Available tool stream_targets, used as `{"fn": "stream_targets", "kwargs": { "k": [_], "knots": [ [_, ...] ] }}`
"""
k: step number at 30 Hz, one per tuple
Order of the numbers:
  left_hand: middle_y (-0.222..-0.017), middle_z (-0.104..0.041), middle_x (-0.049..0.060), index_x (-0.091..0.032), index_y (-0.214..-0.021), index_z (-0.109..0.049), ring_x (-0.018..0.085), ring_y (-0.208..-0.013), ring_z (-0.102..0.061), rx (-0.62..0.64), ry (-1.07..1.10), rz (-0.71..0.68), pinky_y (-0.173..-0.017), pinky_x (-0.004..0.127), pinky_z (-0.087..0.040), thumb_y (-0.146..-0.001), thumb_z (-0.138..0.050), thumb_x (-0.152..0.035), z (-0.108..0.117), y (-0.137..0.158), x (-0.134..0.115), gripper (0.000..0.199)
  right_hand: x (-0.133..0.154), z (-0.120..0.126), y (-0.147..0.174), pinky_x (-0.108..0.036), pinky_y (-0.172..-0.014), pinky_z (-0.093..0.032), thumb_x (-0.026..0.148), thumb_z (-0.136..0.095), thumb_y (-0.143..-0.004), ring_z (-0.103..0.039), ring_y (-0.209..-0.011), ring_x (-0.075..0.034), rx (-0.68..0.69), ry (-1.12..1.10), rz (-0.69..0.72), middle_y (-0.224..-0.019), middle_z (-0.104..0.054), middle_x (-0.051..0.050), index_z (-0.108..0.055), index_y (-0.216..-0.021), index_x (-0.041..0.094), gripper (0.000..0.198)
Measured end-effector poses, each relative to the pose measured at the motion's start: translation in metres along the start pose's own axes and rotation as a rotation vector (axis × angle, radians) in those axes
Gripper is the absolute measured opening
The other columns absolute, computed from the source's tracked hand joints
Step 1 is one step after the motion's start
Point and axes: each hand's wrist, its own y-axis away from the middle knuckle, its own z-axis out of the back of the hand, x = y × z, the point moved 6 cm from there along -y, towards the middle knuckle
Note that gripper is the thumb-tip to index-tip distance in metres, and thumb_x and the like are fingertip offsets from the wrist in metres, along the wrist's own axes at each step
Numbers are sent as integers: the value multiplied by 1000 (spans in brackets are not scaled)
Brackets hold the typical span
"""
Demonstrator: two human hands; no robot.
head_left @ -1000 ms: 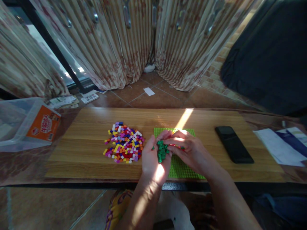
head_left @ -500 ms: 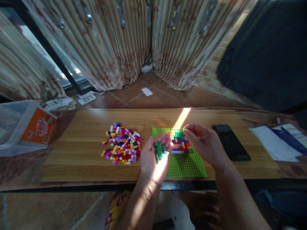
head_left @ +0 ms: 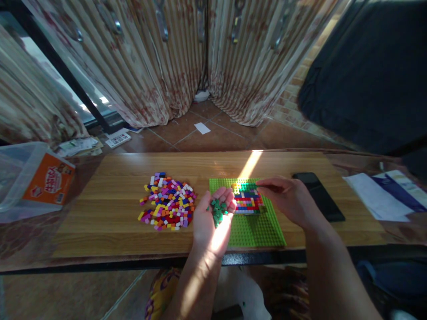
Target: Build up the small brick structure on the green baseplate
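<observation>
Bench (head_left: pixel 126 242): one, wood-topped, beneath the fingers of the left hand (head_left: pixel 203 226) and right hand (head_left: pixel 295 200).
Baseplate (head_left: pixel 255 233): one, lime green, flat below and between both sets of fingers.
Loose brick pile (head_left: pixel 171 204): one, mixed colours, left of the left fingers; too many pieces to count.
Left fingers: palm up, side by side, slightly curled, cupping bricks.
Right fingers: pinched together, apparently on one small green brick.
Phone (head_left: pixel 325 202): one, dark, just right of the right hand's knuckles.
Brick block (head_left: pixel 247 205): one, on the baseplate, between the fingers; the step seems to be adding green at its far edge, calling for careful alignment, then a firm press.
Green bricks (head_left: pixel 218 212): perhaps a dozen or more, overlapping, below the left fingertips.
</observation>
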Motion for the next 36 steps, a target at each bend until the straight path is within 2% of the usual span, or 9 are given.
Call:
{"fn": "stream_targets", "kwargs": {
  "k": [6,10,15,21,26,31,36],
  "knots": [
    [-84,-66,15,-6,-77,-65,16,-75,-63,-1,11,4,-64,26,-52,-87,-47,-25,1,-1,1,28,11,-6,1,-31,-67,-48,26,-58,-79,-63,-72,-17,55,193,122,-85,-71,-5,-71,-89,19,18],
    [-84,-66,15,-5,-77,-64,16,-75,-63,-3,16,7,-65,26,-52,-87,-47,-25,1,-1,1,28,15,-12,1,-30,-59,-44,24,-57,-77,-60,-61,-16,27,314,123,-72,-69,-4,-69,-80,19,14],
    [-83,-65,15,-5,-76,-64,16,-74,-63,-5,23,7,-65,26,-52,-87,-46,-24,0,0,1,28,16,-16,-1,-30,-58,-42,22,-57,-75,-60,-60,-16,-17,377,120,-68,-68,-4,-68,-75,20,11],
    [-82,-65,14,-6,-75,-64,16,-73,-62,8,19,-1,-65,27,-52,-88,-45,-24,-1,0,0,29,13,-21,-2,-31,-62,-44,23,-56,-76,-61,-66,-17,-24,338,124,-77,-69,-5,-71,-80,20,16],
    [-82,-65,15,-7,-74,-64,16,-73,-63,6,19,-3,-66,27,-52,-88,-46,-24,-1,0,0,29,11,-19,-2,-31,-61,-46,25,-58,-75,-64,-65,-18,-46,298,68,-75,-71,-6,-71,-88,19,20],
    [-82,-65,15,-7,-74,-64,16,-72,-63,2,20,3,-65,27,-52,-87,-47,-24,0,0,0,28,7,-10,-2,-30,-59,-48,25,-59,-73,-64,-60,-17,-46,244,8,-71,-72,-4,-71,-86,19,19],
    [-82,-65,15,-7,-74,-64,16,-72,-62,-1,20,6,-65,27,-52,-87,-46,-24,0,0,0,28,1,-4,-2,-31,-59,-50,27,-60,-74,-66,-65,-19,-94,155,-42,-72,-72,-5,-70,-83,19,16]
  ]
}}
